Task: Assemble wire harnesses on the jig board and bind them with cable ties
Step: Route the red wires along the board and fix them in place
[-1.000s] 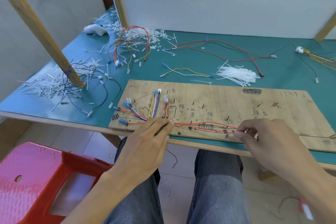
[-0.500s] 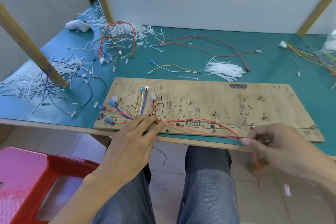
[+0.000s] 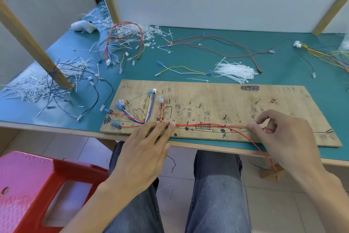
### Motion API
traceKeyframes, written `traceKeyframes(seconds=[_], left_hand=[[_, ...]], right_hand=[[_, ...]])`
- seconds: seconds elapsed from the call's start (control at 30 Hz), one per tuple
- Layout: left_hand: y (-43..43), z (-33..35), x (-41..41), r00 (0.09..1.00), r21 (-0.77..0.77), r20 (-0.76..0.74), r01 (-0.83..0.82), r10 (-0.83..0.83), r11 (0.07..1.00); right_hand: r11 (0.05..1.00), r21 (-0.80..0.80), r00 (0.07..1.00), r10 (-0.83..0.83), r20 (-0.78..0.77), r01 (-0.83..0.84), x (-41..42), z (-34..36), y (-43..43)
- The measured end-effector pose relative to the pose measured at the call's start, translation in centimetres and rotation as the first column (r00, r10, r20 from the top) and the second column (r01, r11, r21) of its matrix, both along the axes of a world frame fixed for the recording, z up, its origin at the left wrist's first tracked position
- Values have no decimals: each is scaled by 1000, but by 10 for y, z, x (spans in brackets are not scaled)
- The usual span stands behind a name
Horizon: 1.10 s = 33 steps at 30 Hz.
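A wooden jig board (image 3: 236,100) lies on the teal table, marked with ink and set with small nails. Coloured wires with blue and white connectors (image 3: 149,106) fan out at its left end. Red wires (image 3: 204,124) run along the board's near edge. My left hand (image 3: 149,144) lies flat, its fingertips pressing the wire bundle down where the branches meet. My right hand (image 3: 281,134) pinches the red wires near the board's right part. One red wire (image 3: 264,154) hangs off the front edge toward the floor. A pile of white cable ties (image 3: 234,71) lies behind the board.
Loose harnesses lie behind the board: a red-looped bundle (image 3: 122,43), long red and black wires (image 3: 217,45), a yellow-white pair (image 3: 183,70), multicoloured wires (image 3: 324,53) far right. Cut tie ends (image 3: 34,87) litter the left around a wooden post (image 3: 32,47). A red stool (image 3: 37,191) stands lower left.
My right hand has moved back up onto the board with the red wires, after pulling them off the front edge. My left hand has stayed pressed on the bundle.
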<state>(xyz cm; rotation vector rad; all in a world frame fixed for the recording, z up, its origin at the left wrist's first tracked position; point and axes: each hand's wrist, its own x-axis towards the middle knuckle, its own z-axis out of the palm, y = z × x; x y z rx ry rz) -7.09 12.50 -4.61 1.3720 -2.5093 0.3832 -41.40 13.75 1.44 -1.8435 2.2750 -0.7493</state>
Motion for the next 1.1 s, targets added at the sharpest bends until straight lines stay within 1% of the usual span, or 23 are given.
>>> traceKeyframes(seconds=[0.13, 0.23, 0.27, 0.3, 0.33, 0.37, 0.4, 0.43, 0.47, 0.5, 0.53, 0.57, 0.6, 0.63, 0.67, 0.7, 0.8, 0.83, 0.93, 1.03, 1.1], left_hand=[[2, -1, -4, 999, 11, -12, -32, 32, 999], [1, -1, -7, 999, 15, -21, -48, 48, 999], [0, -1, -7, 998, 18, -29, -50, 51, 999], [0, 0, -7, 998, 24, -36, -53, 54, 998], [-1, 0, -7, 998, 30, -39, -57, 59, 998], [-1, 1, -7, 997, 35, -42, -63, 64, 997], [-1, 2, -7, 997, 40, -47, -66, 68, 997], [-1, 2, -7, 996, 43, -52, -67, 69, 997], [0, 3, -8, 996, 44, -57, -66, 68, 997], [0, 3, -8, 996, 43, -61, -64, 67, 997], [0, 4, -8, 996, 41, -62, -66, 68, 997], [0, 4, -9, 996, 38, -61, -69, 72, 997], [0, 5, -9, 995, 37, -58, -74, 76, 997], [0, 5, -9, 995, 40, -57, -76, 79, 996], [0, 5, -9, 995, 45, -58, -79, 81, 996], [0, 6, -9, 995, 52, -58, -82, 85, 995], [2, 7, -9, 995, 67, -41, -89, 92, 994], [2, 7, -8, 995, 68, -36, -89, 92, 994], [0, 10, -8, 996, 68, -33, -78, 81, 995], [1, 10, -9, 996, 75, -34, -81, 83, 994], [3, 9, -9, 996, 78, -35, -83, 86, 993]], right_hand=[[998, 65, 1000, 19, 17, -20, 4, -3, 17], [979, 195, 998, 53, 22, -56, 2, -6, 34], [961, 264, 996, 59, 72, -76, 0, -5, 41], [939, 325, 985, 59, 161, -110, -2, -2, 48], [915, 386, 975, 31, 219, -116, -5, 2, 56], [894, 436, 979, 14, 201, -103, -10, 5, 62], [873, 484, 998, 39, 47, -57, -17, 8, 66], [856, 516, 991, 55, -123, 17, -22, 12, 69], [851, 517, 962, 56, -267, 94, -25, 17, 69], [875, 472, 938, 67, -340, 108, -22, 21, 68], [920, 387, 938, 74, -338, 67, -13, 26, 66], [961, 275, 953, 96, -288, -14, 2, 31, 61], [981, 162, 963, 140, -229, -104, 21, 34, 54], [982, 76, 966, 186, -181, -175, 40, 32, 45], [974, 24, 963, 226, -145, -225, 55, 28, 34], [972, 14, 965, 234, -120, -234, 67, 22, 21], [979, 94, 976, 192, -104, -182, 82, -3, -8], [981, 95, 979, 180, -96, -171, 82, -12, -12], [985, -36, 984, 168, -61, -170, 78, -30, -12], [971, -157, 980, 161, -115, -178, 76, -40, -5], [963, -201, 977, 153, -147, -181, 76, -46, 2]])
